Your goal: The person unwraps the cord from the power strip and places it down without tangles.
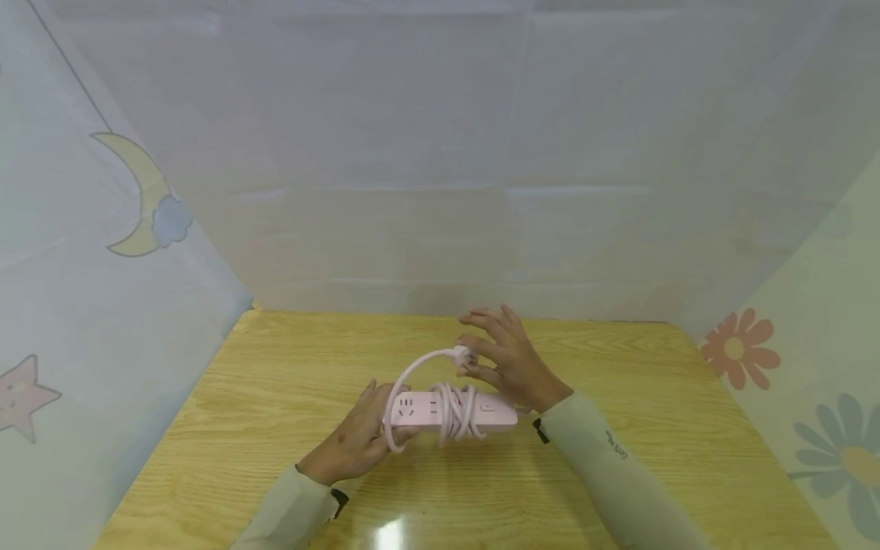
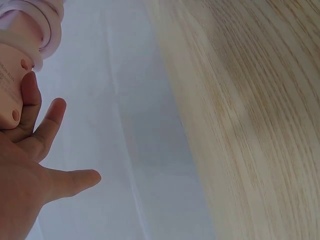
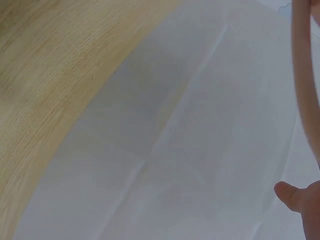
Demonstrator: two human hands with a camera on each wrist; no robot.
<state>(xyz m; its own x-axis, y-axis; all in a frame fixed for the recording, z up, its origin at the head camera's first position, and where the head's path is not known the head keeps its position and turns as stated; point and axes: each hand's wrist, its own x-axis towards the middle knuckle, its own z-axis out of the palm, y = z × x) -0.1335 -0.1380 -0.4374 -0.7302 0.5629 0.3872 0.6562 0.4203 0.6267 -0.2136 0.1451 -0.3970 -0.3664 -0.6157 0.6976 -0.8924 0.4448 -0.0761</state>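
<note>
A pink power strip (image 1: 419,409) is held above the table, its pale cord (image 1: 450,412) wound several times round its middle. My left hand (image 1: 359,439) grips its left end; in the left wrist view, fingers (image 2: 31,97) curl against the strip's underside (image 2: 10,85). My right hand (image 1: 512,359) pinches the plug (image 1: 464,357) between thumb and finger, above the strip's right half, with other fingers spread. From the plug the loose cord arcs left and down round the strip's left end. In the right wrist view, only part of the right hand (image 3: 310,205) shows at the edge.
Under the hands lies a wood-grain table (image 1: 289,367). A pale sheet (image 1: 412,153) hangs behind its far edge, and printed sheets with a moon (image 1: 140,191) and flowers (image 1: 734,349) stand at both sides.
</note>
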